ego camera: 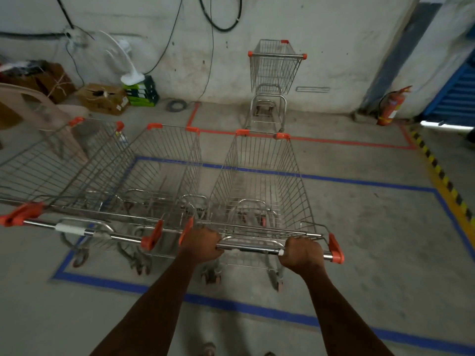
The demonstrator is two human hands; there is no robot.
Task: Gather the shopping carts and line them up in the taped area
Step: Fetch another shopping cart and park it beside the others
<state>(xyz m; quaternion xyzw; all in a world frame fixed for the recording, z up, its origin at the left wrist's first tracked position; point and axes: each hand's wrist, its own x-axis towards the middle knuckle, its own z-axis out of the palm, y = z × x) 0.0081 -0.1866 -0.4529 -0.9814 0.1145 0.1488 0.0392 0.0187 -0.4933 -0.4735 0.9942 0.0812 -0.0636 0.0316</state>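
Both hands grip the chrome handle of a wire shopping cart (259, 186) that stands inside the blue taped area (321, 178). My left hand (201, 244) holds the handle's left end and my right hand (302, 253) its right end. Two more carts stand side by side to its left, a middle cart (159, 173) and a far-left cart (51, 165), their handles roughly in line. A further cart (275, 73) stands alone by the back wall, beyond a red tape line (347, 141).
A beige plastic chair (33, 106), cardboard boxes (102, 98) and a white fan (128, 65) crowd the back left. A red fire extinguisher (390, 106) stands at the back right. Yellow-black hazard striping (447, 183) borders the right side.
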